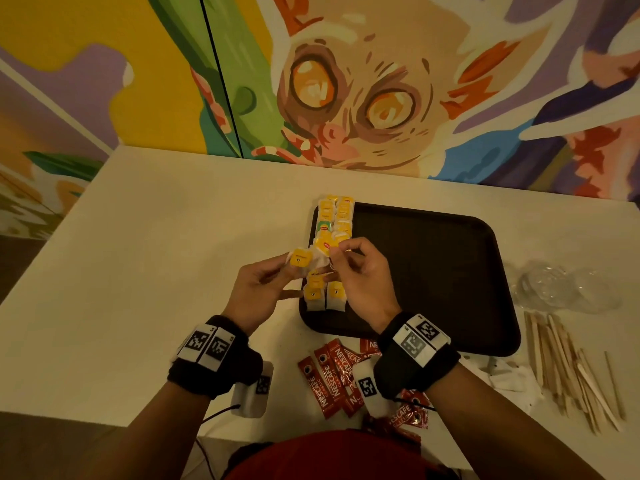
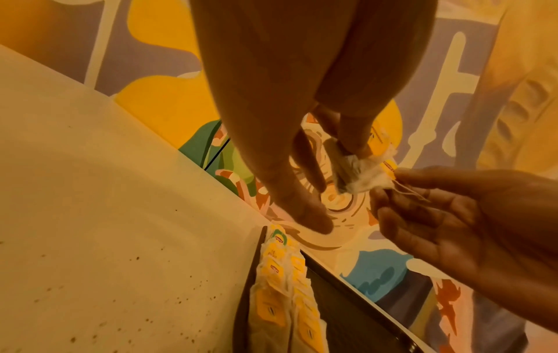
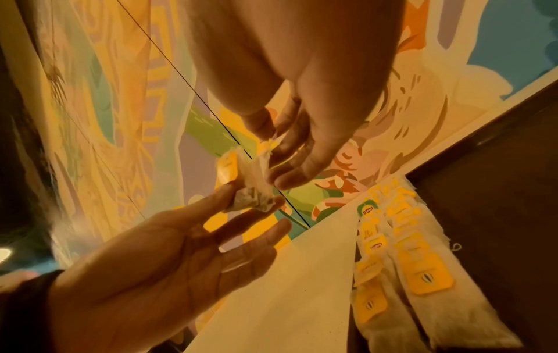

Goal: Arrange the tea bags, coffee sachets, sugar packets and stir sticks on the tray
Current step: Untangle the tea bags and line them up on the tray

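I hold a small bunch of tea bags (image 1: 320, 254) up in the air with both hands, just above the left edge of the tray (image 1: 433, 271). My left hand (image 1: 258, 289) pinches one soft white bag between thumb and finger, and my other fingers on that hand stick out straight. My right hand (image 1: 360, 278) pinches a yellow paper tag with a red mark on it, and thin string hangs by my fingers. The bags in my hands look crumpled and white, with dark tea showing through. Each one has a bright yellow tag.

More tea bags (image 1: 335, 216) lie on the tray in two neat rows along its left side. They overlap a bit, one after the other. Most tags are yellow, but one has a green rim. A few of the far ones poke over the tray's back edge. The tray is dark brown with round corners, and it sits on the pale worktop (image 1: 156, 254).

Red coffee sachets (image 1: 332, 372) lie in a loose heap on the worktop, near the tray's front edge, partly under my right wrist. Wooden stir sticks (image 1: 568, 365) lie in a messy pile on the worktop to the right of the tray. Some crinkly clear plastic (image 1: 561, 285) sits just behind the sticks
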The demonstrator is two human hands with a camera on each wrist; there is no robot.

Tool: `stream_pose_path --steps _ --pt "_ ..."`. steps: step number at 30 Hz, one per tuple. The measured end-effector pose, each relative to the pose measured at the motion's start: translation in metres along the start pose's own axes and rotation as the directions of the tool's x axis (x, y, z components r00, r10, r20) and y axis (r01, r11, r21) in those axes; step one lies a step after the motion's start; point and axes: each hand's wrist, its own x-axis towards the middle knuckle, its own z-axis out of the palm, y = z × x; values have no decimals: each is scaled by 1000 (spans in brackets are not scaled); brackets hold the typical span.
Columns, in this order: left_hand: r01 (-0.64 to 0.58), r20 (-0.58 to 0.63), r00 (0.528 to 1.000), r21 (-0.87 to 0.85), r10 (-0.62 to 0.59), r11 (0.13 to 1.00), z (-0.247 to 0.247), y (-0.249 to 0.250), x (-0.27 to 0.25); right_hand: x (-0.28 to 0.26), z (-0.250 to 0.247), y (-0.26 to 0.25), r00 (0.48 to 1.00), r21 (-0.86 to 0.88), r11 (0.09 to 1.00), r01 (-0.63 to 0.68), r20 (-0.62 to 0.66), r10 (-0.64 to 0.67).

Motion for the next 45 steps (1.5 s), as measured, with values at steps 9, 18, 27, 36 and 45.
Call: stream_pose_path --steps 9,18,27,36,45 --pt "-6 -123 992 -233 -23 972 -7 5 5 3 -13 -4 990 -136 981 136 -25 -141" --pt "244 139 966 -215 -217 946 5 20 10 -3 -21 -5 963 -169 951 259 121 -241" --pt "-228 128 973 440 190 869 12 25 8 -7 -24 -6 970 -222 946 237 115 -216" --pt "-276 59 950 614 306 740 6 19 14 -6 -32 -9 968 -265 933 245 111 -223" --pt "-447 303 895 589 329 674 12 30 5 -5 -22 -32 925 -326 868 376 195 -327"
